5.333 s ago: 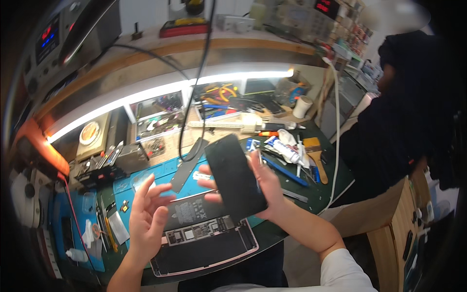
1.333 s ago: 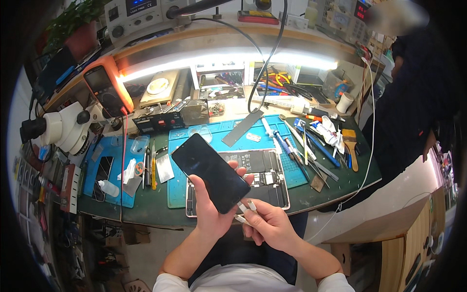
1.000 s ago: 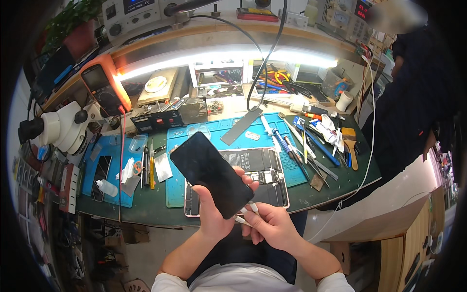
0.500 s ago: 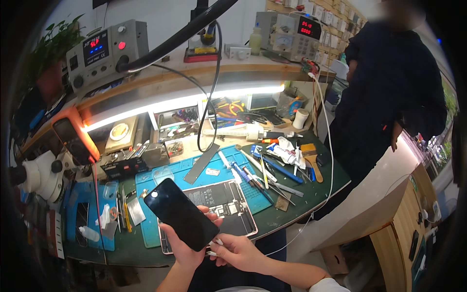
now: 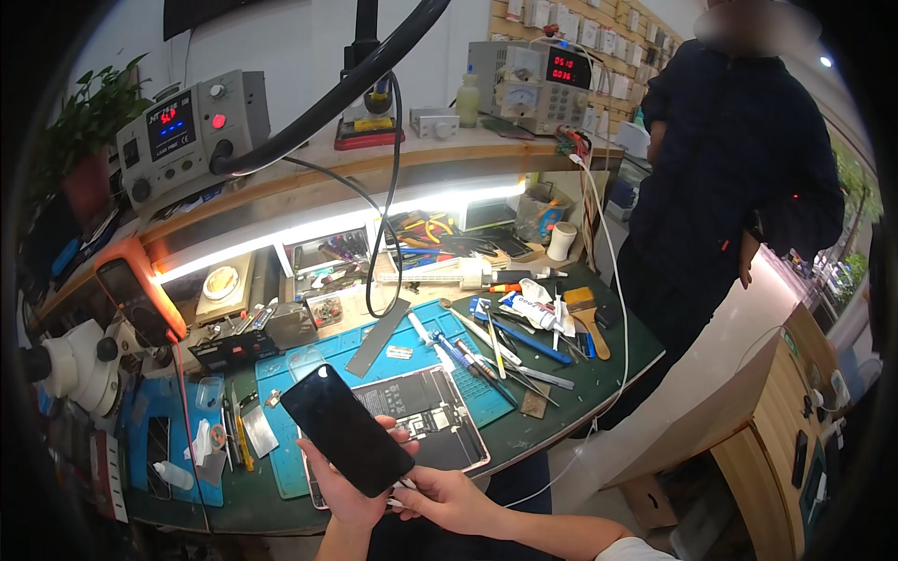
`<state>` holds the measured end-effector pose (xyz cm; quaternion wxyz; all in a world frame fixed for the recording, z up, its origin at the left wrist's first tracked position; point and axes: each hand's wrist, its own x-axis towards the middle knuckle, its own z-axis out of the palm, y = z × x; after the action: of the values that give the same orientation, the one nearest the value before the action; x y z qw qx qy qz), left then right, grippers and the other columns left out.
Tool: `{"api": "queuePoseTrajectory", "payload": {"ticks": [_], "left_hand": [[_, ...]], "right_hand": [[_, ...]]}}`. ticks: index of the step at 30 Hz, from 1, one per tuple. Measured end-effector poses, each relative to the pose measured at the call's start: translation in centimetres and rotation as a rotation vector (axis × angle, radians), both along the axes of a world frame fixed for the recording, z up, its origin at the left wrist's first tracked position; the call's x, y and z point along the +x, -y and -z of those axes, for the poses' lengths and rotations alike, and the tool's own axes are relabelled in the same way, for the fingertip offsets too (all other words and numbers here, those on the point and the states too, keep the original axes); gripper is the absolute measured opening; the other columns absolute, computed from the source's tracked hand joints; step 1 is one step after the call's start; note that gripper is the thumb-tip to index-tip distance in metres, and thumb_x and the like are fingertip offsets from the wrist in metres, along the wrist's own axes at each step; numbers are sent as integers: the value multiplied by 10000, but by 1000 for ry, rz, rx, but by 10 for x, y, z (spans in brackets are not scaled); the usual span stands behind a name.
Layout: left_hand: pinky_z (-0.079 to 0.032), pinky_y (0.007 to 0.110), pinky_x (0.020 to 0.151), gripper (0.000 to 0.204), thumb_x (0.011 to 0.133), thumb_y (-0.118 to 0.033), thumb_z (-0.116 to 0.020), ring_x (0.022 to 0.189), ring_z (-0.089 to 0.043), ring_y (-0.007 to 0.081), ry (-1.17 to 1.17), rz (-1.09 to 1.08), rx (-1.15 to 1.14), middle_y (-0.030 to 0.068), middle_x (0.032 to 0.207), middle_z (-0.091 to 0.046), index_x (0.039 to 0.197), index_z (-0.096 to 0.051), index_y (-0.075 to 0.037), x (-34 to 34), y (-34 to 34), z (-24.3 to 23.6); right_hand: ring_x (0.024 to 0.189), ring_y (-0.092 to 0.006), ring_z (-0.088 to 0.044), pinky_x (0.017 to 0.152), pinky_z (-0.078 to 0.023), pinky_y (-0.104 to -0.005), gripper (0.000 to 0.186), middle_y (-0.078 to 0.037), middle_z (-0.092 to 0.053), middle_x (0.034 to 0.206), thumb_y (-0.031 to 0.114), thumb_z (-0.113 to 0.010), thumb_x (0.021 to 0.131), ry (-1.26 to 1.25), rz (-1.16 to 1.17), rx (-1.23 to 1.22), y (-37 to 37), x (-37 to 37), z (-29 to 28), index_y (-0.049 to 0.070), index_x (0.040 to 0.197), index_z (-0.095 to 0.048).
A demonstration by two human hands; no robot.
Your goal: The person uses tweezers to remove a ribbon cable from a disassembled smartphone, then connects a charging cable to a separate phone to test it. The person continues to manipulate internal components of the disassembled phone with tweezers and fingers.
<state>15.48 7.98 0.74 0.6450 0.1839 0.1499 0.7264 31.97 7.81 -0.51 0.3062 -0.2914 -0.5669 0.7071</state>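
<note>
Left hand (image 5: pixel 344 491) cradled a black phone (image 5: pixel 346 430), screen facing up, over the left side of an opened tablet (image 5: pixel 458 441). Right hand (image 5: pixel 456 501) pinched white cable plugs (image 5: pixel 397 503) at the phone's lower end; insertion could not be confirmed.

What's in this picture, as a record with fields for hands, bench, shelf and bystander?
Left hand: holds dark-screened black smartphone
Right hand: pinches white cable connectors at the phone's lower end; whether plugged in, unclear
Bench: opened tablet on blue mat; wooden-handled brush at right
Shelf: power supply, red display lit
Bystander: dark-clothed, standing at right
</note>
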Motion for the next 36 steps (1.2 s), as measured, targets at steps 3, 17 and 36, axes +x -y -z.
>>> {"api": "queuePoseTrajectory", "payload": {"ticks": [3,17,36], "left_hand": [[-613,562,943,1021,1004,-867,-195,1073,-710,357,-13,-13,-38,207,1231,-681,1382,-594,-7,-2,2,4],[-613,588,912,967,1021,-837,-255,1037,-719,374,37,-27,-66,214,1213,-686,1354,-610,-2,0,3,0],[-612,601,894,921,1037,-814,-268,1025,-717,378,16,-41,-61,216,1201,-694,1350,-624,-24,0,3,4]], "right_hand": [[871,-103,-748,800,-596,-264,300,-58,-766,977,213,-634,1105,-2,0,0,1,-1,-2,-1,1313,-670],[966,-98,-721,877,-620,-263,317,-58,-742,1088,200,-604,1123,53,-60,-40,-1,2,-3,-4,1361,-645],[848,-83,-736,780,-604,-248,311,-48,-765,969,247,-635,1108,-3,17,-47,3,-2,0,-16,1266,-687]]}}
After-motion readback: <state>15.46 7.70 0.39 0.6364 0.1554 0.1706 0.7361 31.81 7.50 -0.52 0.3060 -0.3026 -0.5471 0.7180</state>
